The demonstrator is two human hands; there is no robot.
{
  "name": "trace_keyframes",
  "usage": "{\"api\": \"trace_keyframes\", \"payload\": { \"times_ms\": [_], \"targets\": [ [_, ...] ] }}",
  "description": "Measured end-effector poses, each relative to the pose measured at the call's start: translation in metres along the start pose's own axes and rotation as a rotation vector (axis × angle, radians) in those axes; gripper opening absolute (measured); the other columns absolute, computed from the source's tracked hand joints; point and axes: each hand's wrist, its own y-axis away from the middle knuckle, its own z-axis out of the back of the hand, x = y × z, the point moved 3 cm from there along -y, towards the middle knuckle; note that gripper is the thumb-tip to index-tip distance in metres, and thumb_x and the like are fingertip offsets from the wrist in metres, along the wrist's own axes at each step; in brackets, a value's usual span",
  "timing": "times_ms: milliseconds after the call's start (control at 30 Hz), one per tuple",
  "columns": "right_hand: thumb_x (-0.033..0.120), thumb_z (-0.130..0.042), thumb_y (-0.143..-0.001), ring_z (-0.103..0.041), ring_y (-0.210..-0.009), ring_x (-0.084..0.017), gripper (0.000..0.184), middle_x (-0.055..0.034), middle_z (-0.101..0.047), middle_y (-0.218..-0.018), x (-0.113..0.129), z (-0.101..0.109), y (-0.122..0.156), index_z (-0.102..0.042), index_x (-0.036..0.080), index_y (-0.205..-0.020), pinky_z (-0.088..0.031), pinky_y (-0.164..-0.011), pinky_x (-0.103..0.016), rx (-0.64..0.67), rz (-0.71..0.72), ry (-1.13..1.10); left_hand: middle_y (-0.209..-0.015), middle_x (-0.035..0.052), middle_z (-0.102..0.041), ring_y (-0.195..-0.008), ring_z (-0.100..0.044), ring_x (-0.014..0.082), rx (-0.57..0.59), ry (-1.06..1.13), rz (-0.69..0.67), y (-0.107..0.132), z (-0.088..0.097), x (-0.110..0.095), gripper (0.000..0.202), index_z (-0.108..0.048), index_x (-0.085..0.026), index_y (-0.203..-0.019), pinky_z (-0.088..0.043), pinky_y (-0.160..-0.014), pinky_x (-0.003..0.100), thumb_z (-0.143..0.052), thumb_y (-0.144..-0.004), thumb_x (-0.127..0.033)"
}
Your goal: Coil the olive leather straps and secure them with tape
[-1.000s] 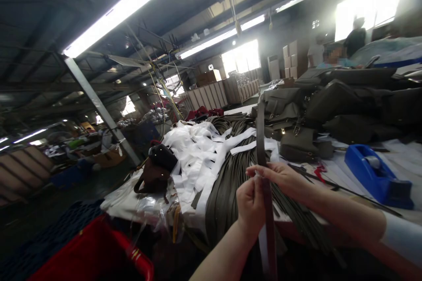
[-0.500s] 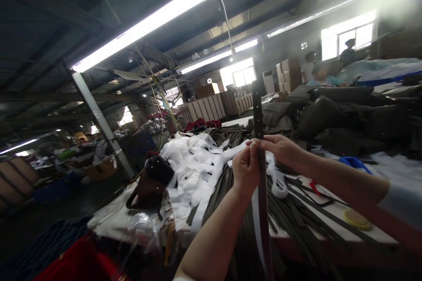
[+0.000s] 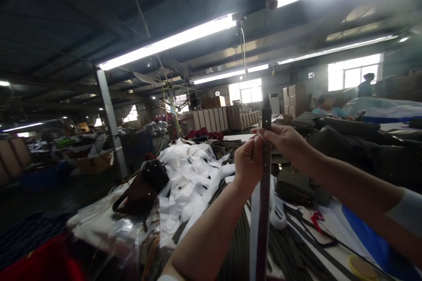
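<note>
A dark strap (image 3: 265,210) with a row of small holes hangs upright in front of me, with a white strip (image 3: 254,228) lying along its left side. My left hand (image 3: 248,162) is closed, pinching the strap and strip near the top. Beside it, my right hand (image 3: 285,138) pinches the same strap just below its upper end, fingertips touching those of my left hand. Exactly how the fingers share the strip is hidden. Below my hands, a bundle of dark straps (image 3: 242,241) spreads over the table, next to a heap of white strips (image 3: 187,175).
A dark bag (image 3: 141,191) sits left of the white heap. On the right are a yellow disc (image 3: 361,268), a blue item (image 3: 372,232), a red piece (image 3: 317,219) and piled dark bags (image 3: 356,145). Another person (image 3: 326,107) is behind that pile.
Both hands are closer to the strap's upper end, so less of it stands above my fingers. My view has shifted, lowering the background and showing more of the blue item.
</note>
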Motion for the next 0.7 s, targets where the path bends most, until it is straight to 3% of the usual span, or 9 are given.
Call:
{"api": "trace_keyframes", "payload": {
  "times_ms": [100, 200, 300, 467, 567, 633, 700],
  "targets": [
    [0.046, -0.076, -0.077, -0.071, -0.066, -0.018, 0.046, -0.0023, -0.076, -0.073, 0.007, 0.014, -0.007, -0.068, 0.018, -0.113, -0.056, -0.061, -0.03, -0.072, 0.073, -0.007, -0.055, -0.0059, -0.03, -0.054, -0.026, 0.0087, 0.032, -0.038, 0.054, 0.009, -0.006, 0.009, 0.054, -0.035, -0.019, -0.059, -0.023, -0.049, 0.023, -0.043, -0.097, -0.058],
    [0.048, -0.07, -0.081, -0.07, -0.064, -0.018, 0.035, -0.0047, -0.076, -0.073, 0.01, 0.019, -0.008, -0.07, 0.017, -0.097, -0.056, -0.061, -0.03, -0.066, 0.11, 0.063, -0.053, -0.0053, -0.039, -0.052, -0.033, 0.0089, 0.046, -0.011, 0.089, 0.012, -0.01, 0.014, 0.053, -0.041, -0.019, -0.06, -0.026, -0.048, 0.022, -0.042, -0.096, -0.059],
    [0.052, -0.066, -0.084, -0.07, -0.069, -0.019, 0.035, -0.0057, -0.076, -0.074, 0.008, 0.015, -0.003, -0.072, 0.018, -0.082, -0.056, -0.066, -0.031, -0.049, 0.153, 0.197, -0.057, -0.0025, -0.053, -0.053, -0.043, 0.01, 0.044, 0.028, 0.095, 0.004, -0.011, 0.014, 0.051, -0.049, -0.019, -0.065, -0.032, -0.049, 0.022, -0.041, -0.097, -0.059],
    [0.058, -0.061, -0.087, -0.069, -0.08, -0.023, 0.042, -0.006, -0.076, -0.081, -0.001, 0.011, 0.006, -0.075, 0.019, -0.086, -0.055, -0.078, -0.035, -0.052, 0.204, 0.336, -0.059, -0.0023, -0.054, -0.054, -0.044, 0.0103, 0.011, 0.022, 0.085, -0.002, -0.009, 0.013, 0.049, -0.053, -0.019, -0.067, -0.034, -0.051, 0.022, -0.043, -0.097, -0.057],
    [0.06, -0.064, -0.084, -0.068, -0.099, -0.027, 0.046, -0.0082, -0.076, -0.101, -0.02, 0.004, 0.021, -0.072, 0.019, -0.103, -0.054, -0.087, -0.038, 0.025, 0.062, 0.137, -0.059, -0.0032, -0.05, -0.056, -0.042, 0.0099, -0.019, 0.018, 0.097, 0.01, -0.008, 0.019, 0.048, -0.052, -0.018, -0.067, -0.033, -0.052, 0.022, -0.044, -0.097, -0.055],
    [0.06, -0.068, -0.08, -0.069, -0.102, -0.026, 0.052, -0.0082, -0.073, -0.109, -0.042, -0.009, 0.048, -0.066, 0.021, -0.114, -0.055, -0.087, -0.037, 0.156, -0.157, -0.137, -0.059, -0.0044, -0.044, -0.056, -0.039, 0.0093, -0.055, 0.006, 0.12, 0.023, -0.004, 0.026, 0.049, -0.05, -0.018, -0.064, -0.033, -0.053, 0.021, -0.046, -0.097, -0.054],
    [0.056, -0.075, -0.074, -0.071, -0.092, -0.024, 0.055, -0.0069, -0.074, -0.102, -0.066, -0.025, 0.091, -0.063, 0.021, -0.114, -0.057, -0.083, -0.035, 0.28, -0.403, -0.358, -0.057, -0.0053, -0.041, -0.055, -0.038, 0.0086, -0.055, 0.02, 0.186, 0.042, 0.001, 0.04, 0.05, -0.047, -0.018, -0.062, -0.032, -0.052, 0.021, -0.049, -0.095, -0.054]
  ]
}}
